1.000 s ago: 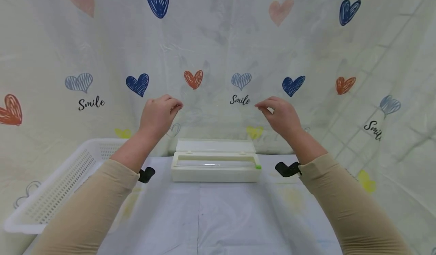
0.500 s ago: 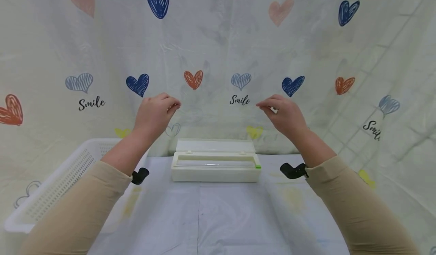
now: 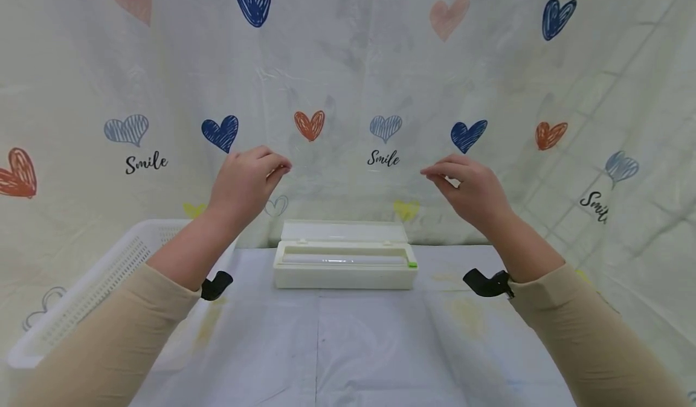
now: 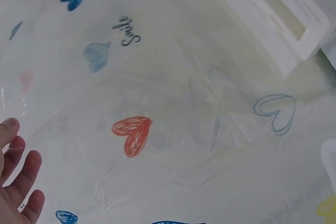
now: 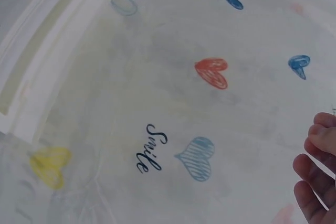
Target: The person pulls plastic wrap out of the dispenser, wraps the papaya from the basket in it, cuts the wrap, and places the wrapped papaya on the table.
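Observation:
My left hand (image 3: 239,180) is raised above the left end of a white cling film dispenser (image 3: 345,277), thumb and forefinger pinched together. A thin clear sheet of cling film (image 4: 14,149) shows as faint glints and an edge at these fingertips in the left wrist view. Level with it, my right hand (image 3: 474,188) pinches thumb against forefinger, its other fingers loosely bent; the film is almost invisible there. Between and below the hands, the dispenser stands with its lid (image 3: 344,232) tipped back, showing a film roll (image 3: 345,259) inside and a green slider (image 3: 412,265) at its right end.
A white perforated basket (image 3: 122,262) stands at the left, partly behind my left forearm. White sheeting covers the table (image 3: 359,346). Behind the dispenser hangs a curtain (image 3: 348,63) printed with hearts and "Smile". Black wrist cameras (image 3: 489,283) sit under both wrists.
My right hand has shifted to the right and slightly toward me, widening the gap between the hands. My left forearm has drawn a little left. The dispenser and basket stay put.

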### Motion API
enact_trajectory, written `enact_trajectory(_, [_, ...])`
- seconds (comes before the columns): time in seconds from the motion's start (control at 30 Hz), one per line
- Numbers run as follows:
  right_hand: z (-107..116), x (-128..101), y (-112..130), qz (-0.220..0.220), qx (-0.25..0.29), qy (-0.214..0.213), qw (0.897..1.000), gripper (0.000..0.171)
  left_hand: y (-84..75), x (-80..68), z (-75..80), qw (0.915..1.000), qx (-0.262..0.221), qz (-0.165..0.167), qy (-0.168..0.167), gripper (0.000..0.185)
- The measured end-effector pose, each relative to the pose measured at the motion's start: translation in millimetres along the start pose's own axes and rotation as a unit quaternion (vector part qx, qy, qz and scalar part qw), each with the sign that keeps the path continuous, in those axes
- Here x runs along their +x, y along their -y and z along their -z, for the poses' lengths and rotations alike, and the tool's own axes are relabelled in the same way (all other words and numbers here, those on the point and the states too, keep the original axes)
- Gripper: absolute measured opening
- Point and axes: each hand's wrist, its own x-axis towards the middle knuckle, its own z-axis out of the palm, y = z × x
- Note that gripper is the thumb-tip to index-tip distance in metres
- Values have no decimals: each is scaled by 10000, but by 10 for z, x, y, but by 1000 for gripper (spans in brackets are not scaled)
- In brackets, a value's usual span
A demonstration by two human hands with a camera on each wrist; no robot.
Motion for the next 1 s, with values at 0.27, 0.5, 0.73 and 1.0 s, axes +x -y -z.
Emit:
enact_trajectory(0.27, [110,-146,87,517,198,-192,9983,23,-86,-150,126,9991,-406,-57,114,14])
enact_trajectory(0.5, [208,-363,235,771,382,-192,9961,32,-183,-416,281,9946,-926,-130,449,11])
enact_trajectory(0.73, [251,-650,354,1117,402,-147,9928,35,-295,-790,389,9911,-997,-767,445,18])
enact_trajectory(1.0, [297,-1083,606,1156,764,307,9899,40,-444,-1299,418,9759,-1518,-1413,679,11])
